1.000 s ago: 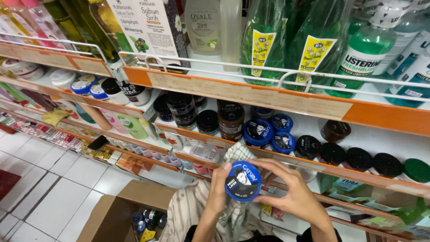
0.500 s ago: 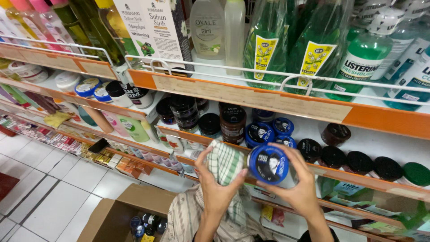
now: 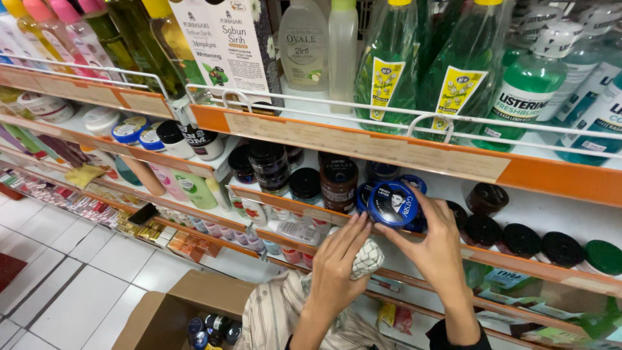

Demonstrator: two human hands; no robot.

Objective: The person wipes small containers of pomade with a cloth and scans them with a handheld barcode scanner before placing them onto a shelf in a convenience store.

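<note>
The right hand [image 3: 440, 249] pinches a round blue tin [image 3: 393, 202] by its rim, lid tilted toward the camera, at the front edge of the shelf [image 3: 544, 214], just above other blue tins. The left hand [image 3: 337, 266] clutches a checked cloth [image 3: 368, 258], fingers curled, fingertips touching the tin's left edge. Dark jars crowd both sides.

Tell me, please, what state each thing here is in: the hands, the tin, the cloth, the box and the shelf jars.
Right hand: gripping the round blue tin at shelf height.
Round blue tin: lidded, tilted, held at the shelf edge.
Left hand: fingertips on the tin, checked cloth bunched in the palm.
Checked cloth: crumpled.
Cardboard box: open on the floor, tins inside.
Dark jars: lidded, upright in a row.
</note>
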